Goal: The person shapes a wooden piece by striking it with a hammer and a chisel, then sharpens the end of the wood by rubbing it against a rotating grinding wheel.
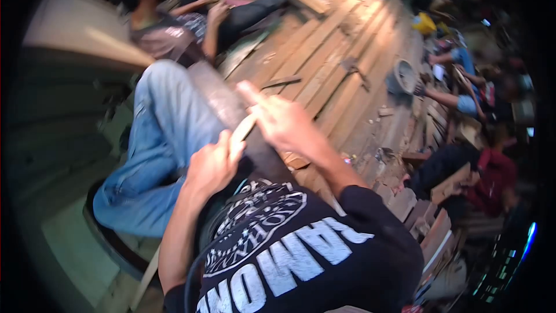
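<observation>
A slim, pale piece of wood (244, 128) is held in front of my body, above my lap. My left hand (209, 165) grips its lower end, fingers closed around it. At the upper end, my right hand (285, 123) presses on the piece with its fingers close together, one finger pointing away to the upper left. Motion blurs this hand, and its palm side is hidden, so anything else in it cannot be seen. My bent knee in blue jeans (168, 98) rises left of both hands.
Wooden planks (330, 69) cover the floor ahead. On them lie a dark flat tool (282, 82) and a hammer-like tool (357, 73). A bucket (402, 77) stands to the right. One person (174, 37) sits close at upper left; several others sit along the right. Wood offcuts (425, 223) are piled at lower right.
</observation>
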Tool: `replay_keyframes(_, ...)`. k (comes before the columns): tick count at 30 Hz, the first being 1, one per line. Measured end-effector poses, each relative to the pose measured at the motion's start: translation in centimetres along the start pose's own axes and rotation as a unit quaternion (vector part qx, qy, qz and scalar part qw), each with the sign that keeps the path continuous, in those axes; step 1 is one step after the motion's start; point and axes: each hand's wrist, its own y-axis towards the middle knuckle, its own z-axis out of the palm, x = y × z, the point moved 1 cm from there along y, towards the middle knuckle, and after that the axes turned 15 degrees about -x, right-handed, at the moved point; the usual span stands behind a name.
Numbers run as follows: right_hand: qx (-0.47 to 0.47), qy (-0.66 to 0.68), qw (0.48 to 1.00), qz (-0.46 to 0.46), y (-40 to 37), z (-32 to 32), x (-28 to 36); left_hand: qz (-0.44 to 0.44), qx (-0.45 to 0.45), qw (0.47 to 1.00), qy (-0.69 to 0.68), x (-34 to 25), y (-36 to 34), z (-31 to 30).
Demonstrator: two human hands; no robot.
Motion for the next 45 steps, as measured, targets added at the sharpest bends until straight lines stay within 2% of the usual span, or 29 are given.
replay_keyframes(2,-0.015,0.021,0.998,0.052,0.3,-1.9,1.0,0.011,-0.012,1.000,0.010,0.3,-0.1,0.2)
replay_keyframes(4,-0.011,-0.013,0.996,0.092,-0.2,-2.8,0.4,-0.014,0.006,1.000,-0.011,0.1,0.1,-0.1)
replay_keyframes(8,0.009,-0.026,0.996,0.084,-1.8,-3.6,0.6,-0.036,0.016,0.999,-0.037,0.3,0.1,0.1)
replay_keyframes(10,0.040,-0.051,0.990,0.128,-2.1,-3.8,1.0,-0.041,0.021,0.998,-0.040,0.4,0.2,0.1)
replay_keyframes(11,0.045,-0.051,0.989,0.129,-2.1,-3.6,1.0,-0.035,0.019,0.998,-0.043,0.3,0.2,0.0)
replay_keyframes(13,0.022,-0.060,0.995,0.073,-2.4,-2.6,1.1,-0.031,0.017,0.998,-0.046,0.3,0.2,0.1)
replay_keyframes(16,0.012,-0.075,0.996,0.055,-2.1,-0.7,1.3,-0.028,-0.002,0.998,-0.051,0.4,0.1,0.3)
replay_keyframes(21,0.037,-0.153,0.987,0.044,-0.2,0.1,1.5,-0.016,-0.005,0.999,-0.028,0.1,0.3,0.1)
replay_keyframes(25,0.047,-0.132,0.989,0.044,-3.5,-1.3,2.1,-0.001,-0.045,0.996,-0.072,0.8,0.0,0.9)
replay_keyframes(29,0.033,-0.163,0.986,0.018,-2.1,-0.1,2.0,0.036,-0.084,0.993,-0.069,1.3,-0.3,1.4)
replay_keyframes(34,0.040,-0.179,0.983,0.002,-3.0,-0.4,2.3,0.030,-0.085,0.994,-0.066,1.2,-0.3,1.4)
replay_keyframes(36,0.022,-0.131,0.991,0.014,-4.0,-0.5,2.2,0.030,-0.088,0.994,-0.065,1.7,-0.4,1.6)
replay_keyframes(38,0.030,-0.161,0.986,0.023,-2.8,0.1,2.4,0.052,-0.112,0.989,-0.080,1.7,-0.5,2.0)
replay_keyframes(42,0.034,-0.197,0.980,-0.008,-1.2,0.6,2.5,0.008,-0.051,0.994,-0.092,1.3,-0.1,1.4)
replay_keyframes(45,0.059,-0.182,0.981,0.038,-3.6,-0.9,3.1,0.005,-0.052,0.994,-0.093,1.4,-0.1,1.2)
